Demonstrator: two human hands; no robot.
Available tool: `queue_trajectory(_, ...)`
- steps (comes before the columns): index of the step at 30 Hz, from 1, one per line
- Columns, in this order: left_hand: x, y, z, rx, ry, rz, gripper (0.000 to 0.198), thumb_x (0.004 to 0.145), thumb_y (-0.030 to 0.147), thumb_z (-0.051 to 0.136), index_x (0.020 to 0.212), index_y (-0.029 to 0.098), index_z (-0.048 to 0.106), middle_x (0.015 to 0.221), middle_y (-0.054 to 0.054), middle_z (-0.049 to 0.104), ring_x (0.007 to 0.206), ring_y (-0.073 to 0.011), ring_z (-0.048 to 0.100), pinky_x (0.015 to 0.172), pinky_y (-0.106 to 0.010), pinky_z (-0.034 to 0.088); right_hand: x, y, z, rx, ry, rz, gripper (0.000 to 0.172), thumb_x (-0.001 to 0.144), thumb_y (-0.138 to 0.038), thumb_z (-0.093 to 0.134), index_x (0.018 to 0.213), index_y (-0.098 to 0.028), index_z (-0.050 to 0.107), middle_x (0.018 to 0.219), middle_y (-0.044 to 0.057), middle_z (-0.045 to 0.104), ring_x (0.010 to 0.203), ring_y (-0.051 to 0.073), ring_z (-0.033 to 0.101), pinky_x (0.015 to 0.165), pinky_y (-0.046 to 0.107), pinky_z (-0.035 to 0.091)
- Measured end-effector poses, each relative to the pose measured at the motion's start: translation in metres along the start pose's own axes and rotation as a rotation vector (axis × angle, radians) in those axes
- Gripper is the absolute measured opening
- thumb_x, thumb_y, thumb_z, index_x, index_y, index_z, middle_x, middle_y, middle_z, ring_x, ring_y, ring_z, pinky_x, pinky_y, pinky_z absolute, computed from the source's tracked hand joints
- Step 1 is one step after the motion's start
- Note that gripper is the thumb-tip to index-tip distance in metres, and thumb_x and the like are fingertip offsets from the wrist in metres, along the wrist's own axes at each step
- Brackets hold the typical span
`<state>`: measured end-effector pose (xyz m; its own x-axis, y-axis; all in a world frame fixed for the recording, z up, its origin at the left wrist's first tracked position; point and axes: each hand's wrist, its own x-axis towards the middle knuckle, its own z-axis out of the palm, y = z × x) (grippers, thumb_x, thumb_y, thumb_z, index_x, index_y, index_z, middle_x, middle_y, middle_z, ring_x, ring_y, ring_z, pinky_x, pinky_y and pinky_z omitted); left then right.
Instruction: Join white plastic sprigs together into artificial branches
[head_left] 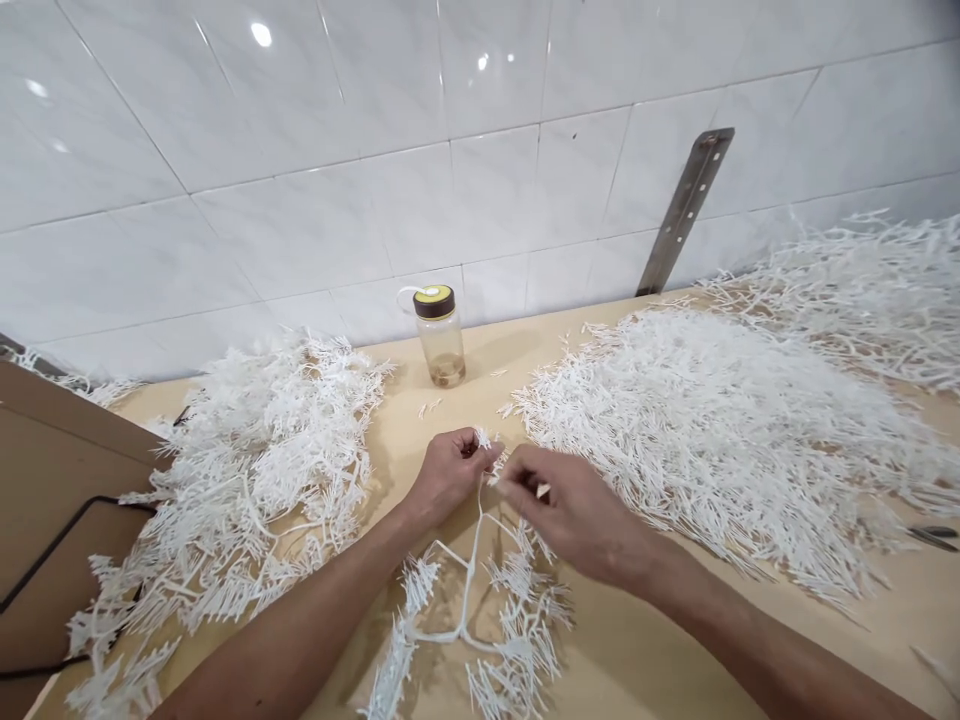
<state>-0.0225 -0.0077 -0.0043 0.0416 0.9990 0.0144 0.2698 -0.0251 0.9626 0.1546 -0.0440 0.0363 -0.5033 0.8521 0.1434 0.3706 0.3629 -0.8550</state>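
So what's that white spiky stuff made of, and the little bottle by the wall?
The white branchy piece held by the left hand and right hand looks like moulded plastic: matte, thin stems joined to one frame, every spike alike. The bottle looks like clear plastic, though it could be glass; you see through it, and its brown cap looks like plastic too.

- No legible text, brand, number or sign in view.
- Bottle point(441, 350) on the table: no print can be made out on its clear wall.
- Yellow disc on the bottle's brown cap point(434, 299): too small to tell whether it carries any marking.
- Metal strip point(686, 208) on the tiled wall: no stamp or number readable.
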Motion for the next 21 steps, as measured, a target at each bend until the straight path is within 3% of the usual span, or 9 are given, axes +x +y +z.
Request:
queue_trajectory(4, -0.002, -0.002, 0.001, -0.009, -0.057, -0.016, 0.044, 0.073, 0.052, 0.073, 0.055, 0.016, 0.055, 0.053, 0.002, 0.050, 0.053, -0.0106, 0.042, 0.052, -0.023, 0.031, 0.011, 0.023, -0.034, -0.178, 0.357, 0.112, 0.016, 0.090, -0.033, 0.058, 0.081, -0.019, 0.061, 0.072, 0.004, 0.066, 0.063, 0.018, 0.061, 0.056, 0.031, 0.049)
queue_trajectory(7, -0.002, -0.004, 0.002, -0.003, -0.094, 0.008, 0.048, 0.072, 0.054, 0.073, 0.052, 0.017, 0.049, 0.051, 0.004, 0.041, 0.051, -0.0091, 0.036, 0.051, -0.024, 0.027, 0.015, 0.035, -0.047, -0.416, 0.532, 0.089, 0.008, 0.086, -0.020, 0.060, 0.093, -0.017, 0.064, 0.082, 0.006, 0.068, 0.064, 0.019, 0.063, 0.062, 0.036, 0.053)
queue_trajectory(9, -0.002, -0.002, 0.002, 0.015, -0.110, -0.003, 0.050, 0.073, 0.055, 0.072, 0.052, 0.017, 0.047, 0.051, 0.004, 0.038, 0.050, -0.0086, 0.033, 0.050, -0.024, 0.025, 0.014, 0.034, -0.045, -0.448, 0.484, -0.068, 0.021, 0.088, -0.014, 0.055, 0.107, -0.017, 0.064, 0.102, 0.010, 0.068, 0.075, 0.019, 0.066, 0.070, 0.037, 0.056)
queue_trajectory(12, -0.003, 0.002, 0.002, 0.085, -0.141, -0.027, 0.049, 0.073, 0.052, 0.071, 0.052, 0.017, 0.045, 0.051, 0.005, 0.035, 0.050, -0.0081, 0.030, 0.049, -0.024, 0.024, 0.013, 0.026, -0.032, -0.425, 0.248, -0.333, 0.034, 0.092, -0.009, 0.047, 0.120, -0.021, 0.063, 0.130, 0.012, 0.060, 0.106, 0.022, 0.064, 0.082, 0.038, 0.058)
queue_trajectory(15, -0.006, 0.006, 0.002, 0.145, -0.235, -0.010, 0.039, 0.075, 0.046, 0.070, 0.057, 0.016, 0.054, 0.052, 0.005, 0.038, 0.052, -0.0084, 0.031, 0.050, -0.024, 0.026, 0.013, 0.021, -0.024, -0.528, 0.067, -0.440, 0.044, 0.090, -0.002, 0.044, 0.122, -0.023, 0.065, 0.142, 0.013, 0.053, 0.119, 0.026, 0.057, 0.087, 0.044, 0.057)
queue_trajectory(18, -0.010, 0.008, 0.004, 0.166, -0.316, -0.011, 0.031, 0.076, 0.040, 0.068, 0.061, 0.014, 0.060, 0.054, 0.004, 0.044, 0.053, -0.0090, 0.035, 0.051, -0.025, 0.028, 0.015, 0.022, -0.024, -0.583, -0.033, -0.442, 0.039, 0.089, -0.001, 0.047, 0.113, -0.020, 0.070, 0.134, 0.014, 0.061, 0.115, 0.028, 0.059, 0.085, 0.045, 0.057)
queue_trajectory(21, -0.012, 0.011, 0.006, 0.114, -0.344, -0.013, 0.028, 0.076, 0.039, 0.070, 0.067, 0.014, 0.064, 0.058, 0.003, 0.050, 0.055, -0.0098, 0.041, 0.052, -0.024, 0.032, 0.016, 0.025, -0.027, -0.517, -0.040, -0.402, 0.031, 0.091, -0.004, 0.048, 0.100, -0.018, 0.074, 0.108, 0.011, 0.073, 0.099, 0.023, 0.066, 0.082, 0.039, 0.056)
